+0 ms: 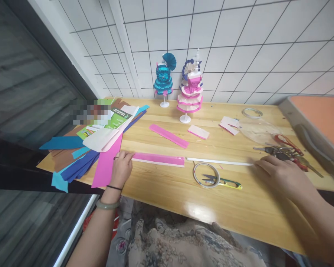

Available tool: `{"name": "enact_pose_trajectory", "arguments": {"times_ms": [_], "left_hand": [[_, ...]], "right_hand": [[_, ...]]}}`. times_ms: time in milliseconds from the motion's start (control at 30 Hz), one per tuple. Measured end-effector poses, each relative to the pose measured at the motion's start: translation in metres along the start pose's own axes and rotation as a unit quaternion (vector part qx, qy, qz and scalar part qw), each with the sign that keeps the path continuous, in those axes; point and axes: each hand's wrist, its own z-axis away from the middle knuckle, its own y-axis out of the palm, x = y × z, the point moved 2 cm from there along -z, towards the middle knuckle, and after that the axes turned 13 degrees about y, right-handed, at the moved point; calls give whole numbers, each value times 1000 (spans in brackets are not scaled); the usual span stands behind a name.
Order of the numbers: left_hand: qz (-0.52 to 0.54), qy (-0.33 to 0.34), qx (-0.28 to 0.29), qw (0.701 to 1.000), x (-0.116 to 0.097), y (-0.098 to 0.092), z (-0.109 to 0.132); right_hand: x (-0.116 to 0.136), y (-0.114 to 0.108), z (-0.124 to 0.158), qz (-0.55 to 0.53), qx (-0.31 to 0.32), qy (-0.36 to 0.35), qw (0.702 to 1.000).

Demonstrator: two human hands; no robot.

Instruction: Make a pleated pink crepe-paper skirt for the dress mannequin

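Note:
My left hand [122, 170] is closed at the left end of a pink paper strip [158, 158] with a white lower edge, which lies flat along the table. From near its right end a narrow white strip [219, 161], like tape backing, runs straight to the fingertips of my right hand [275, 171]. That hand is slightly blurred; its fingers are bent down over the strip's end, and the grip itself is partly hidden. Just below the white strip lie a roll of narrow tape [194, 177] and yellow-handled thread snips [231, 182], their blades inside the ring.
Behind stand small dress forms in blue [163, 79] and pink-white [189, 98] paper ruffles. A loose pink strip [169, 136] and folded pieces [198, 132] lie nearer. Coloured paper [108, 161] is piled left; keys [281, 152] and another tape ring [252, 112] are right.

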Motion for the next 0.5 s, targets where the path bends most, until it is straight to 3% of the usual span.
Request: {"name": "enact_pose_trajectory", "arguments": {"times_ms": [333,500], "left_hand": [[62,-43,-11,997,4,0,0],[155,-126,19,980,13,3,-6]], "right_hand": [[-13,15,6,38,52,50,997],[-17,19,7,2,56,67,996]]}}
